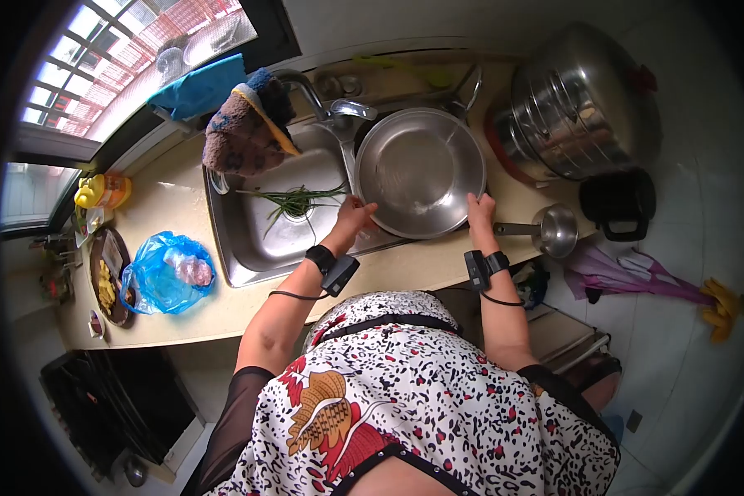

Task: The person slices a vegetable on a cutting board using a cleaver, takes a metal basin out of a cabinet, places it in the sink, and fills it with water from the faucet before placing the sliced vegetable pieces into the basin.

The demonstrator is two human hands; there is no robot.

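Note:
A wide stainless steel basin [420, 165] sits tilted over the right part of the double sink, its inside facing me. My left hand [354, 219] is closed on its lower left rim, thumb and fingers together. At the lower right rim, my right hand [481, 211] grips the edge with closed fingers. Long green scallions [299, 198] lie in the left sink bowl [248, 240], just left of my left hand. A metal saucepan [555, 230] with a dark handle rests on the counter beside my right hand. The basin hides most of the right sink bowl.
Behind the sink is a faucet [314, 95], with a brown cloth [244, 136] hanging near it. A blue plastic bag [159, 285] and a round board with yellow pieces [106, 285] lie left. A large steamer pot [587, 103] and black pitcher [618, 198] stand right.

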